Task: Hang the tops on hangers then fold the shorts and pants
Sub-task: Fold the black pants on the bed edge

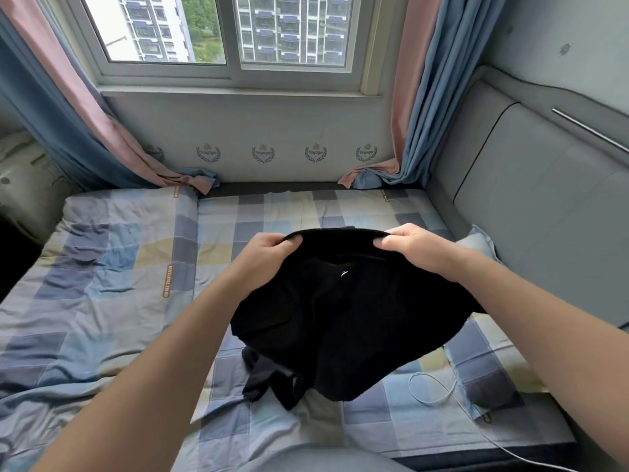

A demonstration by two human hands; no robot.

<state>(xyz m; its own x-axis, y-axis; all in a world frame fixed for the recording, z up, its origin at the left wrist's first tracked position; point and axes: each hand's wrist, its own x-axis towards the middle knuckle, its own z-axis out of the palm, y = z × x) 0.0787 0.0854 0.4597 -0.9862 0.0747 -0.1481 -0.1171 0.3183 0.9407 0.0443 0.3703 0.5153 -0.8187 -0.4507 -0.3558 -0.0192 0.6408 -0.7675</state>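
Observation:
A black garment [343, 315] with a small white mark hangs above the bed, held up by its top edge. My left hand [269, 253] grips the left end of that edge, fingers curled over the fabric. My right hand [408, 243] grips the right end the same way. Its lower part drapes down toward the bed. Below it, a second dark piece of clothing [269, 379] lies crumpled on the sheet. I cannot tell what kind of garment either one is. No hangers are in view.
The bed has a checked blue, grey and yellow sheet [102, 267]. A white cable [432, 390] loops on it at the right. A grey padded headboard [531, 206] stands on the right. A window [224, 32] with pink and blue curtains is ahead.

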